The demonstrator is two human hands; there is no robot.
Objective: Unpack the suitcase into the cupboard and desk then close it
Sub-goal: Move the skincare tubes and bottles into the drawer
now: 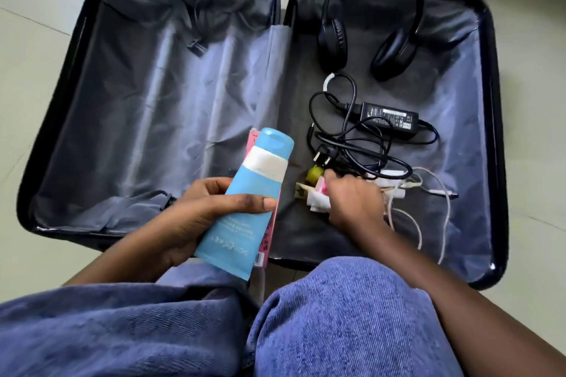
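A dark suitcase [497, 144] lies open flat on the floor, its left half bare down to the grey lining. My left hand [196, 214] grips a blue tube [248, 193] together with a thin pink packet [269, 232] behind it, over the suitcase's middle. My right hand [355, 202] reaches into the right half, fingers curled over small items: a pink and white packet [318, 196] and a small green round thing [313, 174]. What the fingers actually hold is hidden. Black headphones [370, 37], a black power adapter [389, 116] with its tangled cable, and a white cable [428, 208] lie in the right half.
The suitcase sits on a pale tiled floor [36, 49]. My knees in blue jeans [337, 315] press against the suitcase's near edge. A strap buckle [196, 47] hangs in the left half's lining.
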